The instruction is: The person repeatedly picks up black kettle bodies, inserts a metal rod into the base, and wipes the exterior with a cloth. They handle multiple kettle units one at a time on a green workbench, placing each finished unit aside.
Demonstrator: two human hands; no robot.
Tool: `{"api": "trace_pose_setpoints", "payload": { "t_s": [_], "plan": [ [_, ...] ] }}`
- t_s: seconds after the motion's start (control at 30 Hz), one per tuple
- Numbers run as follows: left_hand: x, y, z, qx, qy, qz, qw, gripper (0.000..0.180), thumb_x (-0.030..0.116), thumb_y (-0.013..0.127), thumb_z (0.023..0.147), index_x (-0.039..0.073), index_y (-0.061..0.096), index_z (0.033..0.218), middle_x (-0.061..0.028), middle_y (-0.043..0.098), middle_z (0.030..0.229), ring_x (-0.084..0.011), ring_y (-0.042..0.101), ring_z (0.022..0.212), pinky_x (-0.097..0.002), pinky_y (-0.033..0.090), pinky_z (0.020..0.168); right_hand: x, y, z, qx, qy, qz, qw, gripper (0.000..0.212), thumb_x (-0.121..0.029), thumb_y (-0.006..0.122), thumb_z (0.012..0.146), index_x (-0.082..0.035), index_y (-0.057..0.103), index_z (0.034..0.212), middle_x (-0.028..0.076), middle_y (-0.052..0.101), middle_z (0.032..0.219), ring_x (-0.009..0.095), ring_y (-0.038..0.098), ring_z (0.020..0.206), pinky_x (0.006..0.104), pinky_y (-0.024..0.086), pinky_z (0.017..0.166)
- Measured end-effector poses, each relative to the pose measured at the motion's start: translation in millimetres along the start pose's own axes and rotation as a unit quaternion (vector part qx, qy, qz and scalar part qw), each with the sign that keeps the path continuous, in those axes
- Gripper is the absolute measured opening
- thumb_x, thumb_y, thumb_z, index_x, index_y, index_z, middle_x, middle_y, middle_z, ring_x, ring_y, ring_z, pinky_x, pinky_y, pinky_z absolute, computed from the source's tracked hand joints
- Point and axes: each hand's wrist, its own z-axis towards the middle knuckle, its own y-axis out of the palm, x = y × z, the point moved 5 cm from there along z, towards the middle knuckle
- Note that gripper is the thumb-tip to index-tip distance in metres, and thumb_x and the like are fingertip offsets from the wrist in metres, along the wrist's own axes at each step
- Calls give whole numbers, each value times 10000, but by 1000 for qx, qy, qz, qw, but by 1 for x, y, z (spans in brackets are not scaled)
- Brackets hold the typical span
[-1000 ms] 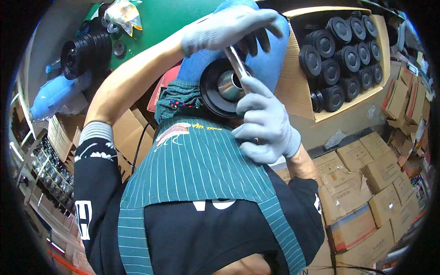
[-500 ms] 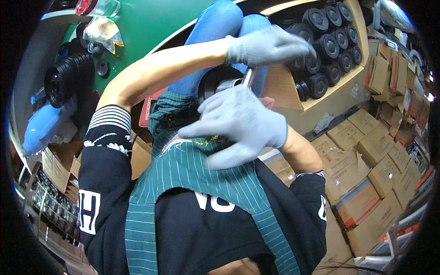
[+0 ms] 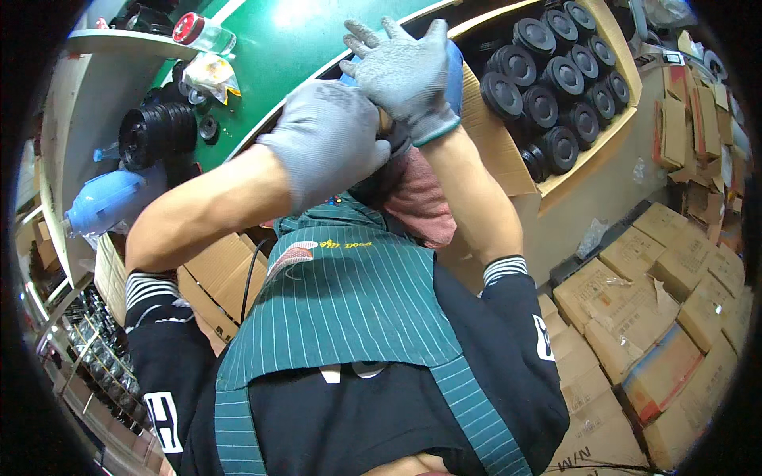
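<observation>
Both my hands wear grey knit gloves and meet over my lap. My left hand [image 3: 327, 139] is closed, its fingers curled round something mostly hidden; only a small brownish edge shows beside the thumb. Right against it is my right hand [image 3: 406, 75], open, with fingers spread and pointing away from me, its heel by the left fist. Beneath the hands, part of a dark object shows, too covered to name. A pink cloth [image 3: 425, 202] lies on my lap beside the right wrist.
A carton [image 3: 500, 163] full of black round lidded parts [image 3: 542, 109] stands at the far right. The green table [image 3: 294, 36] holds a red-lidded jar [image 3: 205, 33], a plastic bag [image 3: 213, 75] and stacked black discs [image 3: 155, 133]. Brown cardboard boxes [image 3: 627, 309] fill the right side.
My left hand has drawn back from near the carton and closed over my lap. The right hand has moved away from my chest, fingers now spread. The metal tube seen before is hidden.
</observation>
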Motion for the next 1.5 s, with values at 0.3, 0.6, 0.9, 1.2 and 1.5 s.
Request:
{"api": "trace_pose_setpoints", "payload": {
  "t_s": [0.3,0.6,0.9,1.2,1.5],
  "plan": [
    [-2,46,23,86,-250,18,964,350,428,762,924,79,776,942,-191,784,864,-362,797,831,-472,631,730,2,5,8,14,39,15,999,1031,-800,244,1043,-100,7,1761,361,234,1737,488,205,1640,659,211,1303],
    [1,35,4,111,-231,46,966,593,627,713,970,45,750,865,-175,761,752,-332,789,712,-442,624,643,-26,-100,2,-18,-265,-166,950,540,-443,492,1130,-55,583,1495,189,647,1475,372,551,1429,570,428,1223],
    [5,37,-2,157,-178,21,971,533,559,713,998,63,756,808,-146,732,689,-303,770,654,-418,601,581,4,-77,17,-181,111,340,916,454,-378,498,1171,-202,510,753,-92,463,647,66,394,579,265,357,634],
    [-18,42,-7,192,-45,-83,977,447,383,639,1083,75,635,759,-203,645,677,-411,691,649,-507,529,577,-16,-60,-54,-224,2,287,931,636,-387,333,1170,-237,335,552,-34,239,530,146,309,608,344,392,858],
    [-86,62,34,130,185,-262,938,431,315,527,1141,56,648,819,-164,518,658,-322,552,568,-390,463,573,-4,-92,-140,168,-198,-457,851,401,-318,482,1115,-227,352,746,-66,267,570,128,275,517,315,394,790]
  ]
}}
